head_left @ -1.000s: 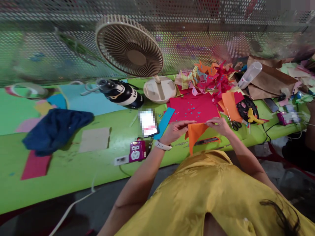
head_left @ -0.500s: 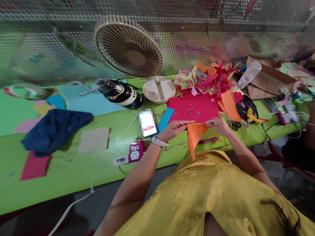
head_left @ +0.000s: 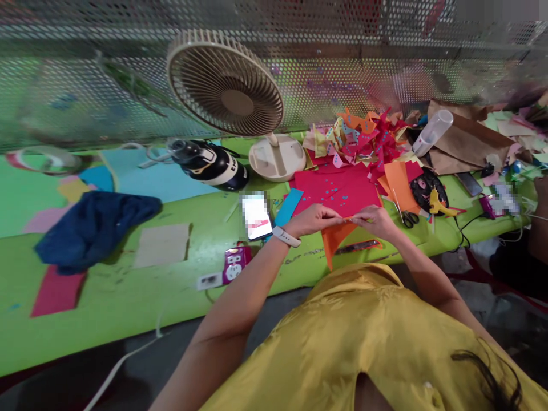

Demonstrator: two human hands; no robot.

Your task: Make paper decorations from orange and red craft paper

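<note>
An orange paper sheet [head_left: 334, 240] hangs down over the near part of the table, its upper edge pinched between both hands. My left hand [head_left: 317, 219], with a white band on the wrist, grips that edge from the left. Close beside it, my right hand [head_left: 374, 221] pinches the same edge, fingertips almost meeting the left ones. Behind the hands lies red paper [head_left: 334, 187] scattered with small blue bits. A dark cutter-like tool with orange edging [head_left: 358, 246] lies under and beside the hanging paper. Black-handled scissors [head_left: 410, 218] rest right of my right hand.
A phone [head_left: 257, 216], a blue strip [head_left: 288, 207] and a purple power socket [head_left: 236, 265] lie to the left. Behind stand a fan [head_left: 278, 160] and a dark bottle [head_left: 214, 165]. Cut paper scraps [head_left: 363, 134] are heaped at the back, near a yellow glue gun [head_left: 437, 203].
My left hand has moved right, closer to my right hand, and its extended fingers have curled into a pinch. The orange paper's top edge is now more covered by the fingers, and its hanging part has shifted.
</note>
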